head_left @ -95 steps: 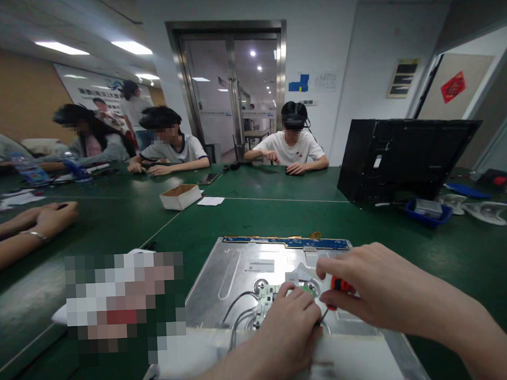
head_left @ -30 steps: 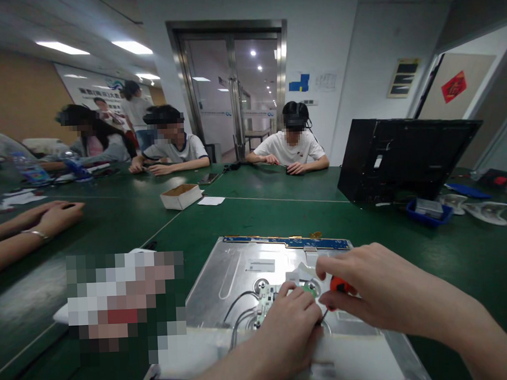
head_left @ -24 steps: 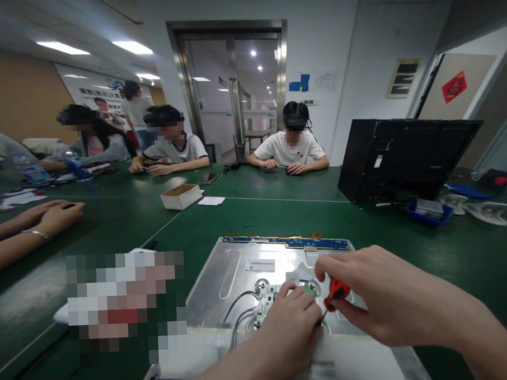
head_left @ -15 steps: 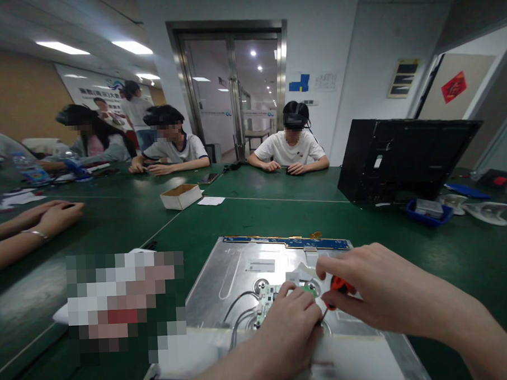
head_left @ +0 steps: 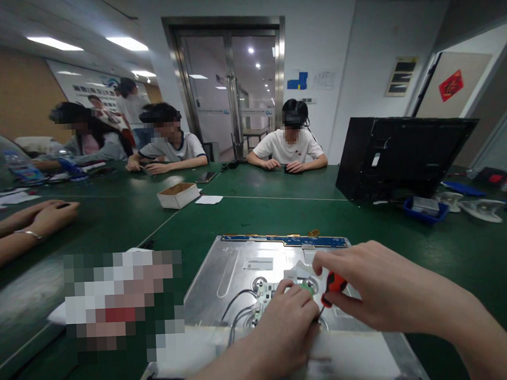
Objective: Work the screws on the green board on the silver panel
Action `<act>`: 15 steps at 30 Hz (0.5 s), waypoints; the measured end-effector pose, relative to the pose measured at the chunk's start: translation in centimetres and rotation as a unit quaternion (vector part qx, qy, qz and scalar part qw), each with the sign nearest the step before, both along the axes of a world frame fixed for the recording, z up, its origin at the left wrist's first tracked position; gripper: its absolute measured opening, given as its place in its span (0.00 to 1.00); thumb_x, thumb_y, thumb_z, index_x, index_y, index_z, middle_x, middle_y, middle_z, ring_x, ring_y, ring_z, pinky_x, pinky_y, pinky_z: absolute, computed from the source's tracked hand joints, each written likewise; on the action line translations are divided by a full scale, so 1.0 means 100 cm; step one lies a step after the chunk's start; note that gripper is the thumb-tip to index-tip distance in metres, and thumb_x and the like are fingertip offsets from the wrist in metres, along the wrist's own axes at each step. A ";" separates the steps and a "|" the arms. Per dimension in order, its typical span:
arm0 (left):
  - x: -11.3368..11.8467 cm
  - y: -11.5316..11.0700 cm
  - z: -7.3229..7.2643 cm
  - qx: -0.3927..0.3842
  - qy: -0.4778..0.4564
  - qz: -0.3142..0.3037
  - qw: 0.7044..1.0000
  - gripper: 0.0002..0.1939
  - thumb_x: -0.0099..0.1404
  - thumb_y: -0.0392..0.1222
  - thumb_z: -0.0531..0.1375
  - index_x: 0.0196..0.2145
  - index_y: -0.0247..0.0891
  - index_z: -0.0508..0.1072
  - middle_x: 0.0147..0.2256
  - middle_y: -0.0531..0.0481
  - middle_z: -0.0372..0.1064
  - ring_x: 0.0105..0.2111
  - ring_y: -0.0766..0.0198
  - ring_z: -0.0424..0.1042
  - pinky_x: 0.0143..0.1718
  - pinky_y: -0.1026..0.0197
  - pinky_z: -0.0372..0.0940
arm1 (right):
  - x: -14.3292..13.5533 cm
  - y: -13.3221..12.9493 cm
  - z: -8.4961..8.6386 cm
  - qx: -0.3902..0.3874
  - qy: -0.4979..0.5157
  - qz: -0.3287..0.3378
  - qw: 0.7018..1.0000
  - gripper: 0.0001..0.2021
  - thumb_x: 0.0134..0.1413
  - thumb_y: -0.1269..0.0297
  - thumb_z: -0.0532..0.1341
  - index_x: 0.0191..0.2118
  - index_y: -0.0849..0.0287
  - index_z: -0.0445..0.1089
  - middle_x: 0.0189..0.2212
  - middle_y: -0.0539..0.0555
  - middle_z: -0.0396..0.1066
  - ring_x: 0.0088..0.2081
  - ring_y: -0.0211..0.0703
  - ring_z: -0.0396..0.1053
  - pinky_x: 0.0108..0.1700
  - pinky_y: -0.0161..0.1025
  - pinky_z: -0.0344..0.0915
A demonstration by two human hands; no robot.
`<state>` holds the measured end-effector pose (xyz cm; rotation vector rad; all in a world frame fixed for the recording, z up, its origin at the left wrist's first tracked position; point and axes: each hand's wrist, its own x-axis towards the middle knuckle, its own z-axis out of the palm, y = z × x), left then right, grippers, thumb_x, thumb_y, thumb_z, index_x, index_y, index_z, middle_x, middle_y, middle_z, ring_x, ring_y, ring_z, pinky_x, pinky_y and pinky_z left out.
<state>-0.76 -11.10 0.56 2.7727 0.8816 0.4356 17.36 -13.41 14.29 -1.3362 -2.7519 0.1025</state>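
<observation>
Green table — right fingers pinch one screwdriver; left fingers curl over one board, grip unclear.

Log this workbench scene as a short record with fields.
Left hand: the left hand lies over the circuit board, partly covering it
Right hand: the right hand holds a red-and-black screwdriver, shaft slanting down beside the left hand
Screwdriver tip: hidden
Work surface: metal panel, flat on the green table
Panel's far edge: blue strip
Farther left: open box
Farther right: large black housing, upright
</observation>
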 end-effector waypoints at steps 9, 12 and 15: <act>-0.002 0.000 0.001 -0.015 -0.017 -0.004 1.000 0.04 0.63 0.35 0.56 0.37 0.39 0.69 0.40 0.48 0.70 0.42 0.56 0.68 0.54 0.49 0.53 | -0.001 0.001 -0.001 0.008 -0.003 -0.008 1.000 0.05 0.57 0.64 0.61 0.39 0.52 0.65 0.31 0.47 0.75 0.30 0.45 0.71 0.27 0.38 0.50; -0.002 0.000 0.001 -0.016 -0.022 -0.011 1.000 0.03 0.63 0.35 0.56 0.36 0.39 0.68 0.39 0.48 0.70 0.42 0.57 0.68 0.54 0.49 0.52 | -0.001 0.001 0.001 0.003 -0.001 0.004 1.000 0.04 0.57 0.67 0.60 0.38 0.53 0.65 0.31 0.48 0.75 0.30 0.44 0.71 0.28 0.38 0.51; -0.002 0.000 0.001 -0.008 -0.028 -0.012 1.000 0.04 0.63 0.35 0.56 0.37 0.39 0.68 0.40 0.48 0.70 0.42 0.57 0.68 0.55 0.49 0.51 | -0.002 -0.002 0.005 -0.008 0.003 0.013 1.000 0.06 0.54 0.70 0.60 0.37 0.54 0.64 0.33 0.48 0.74 0.31 0.43 0.70 0.28 0.37 0.51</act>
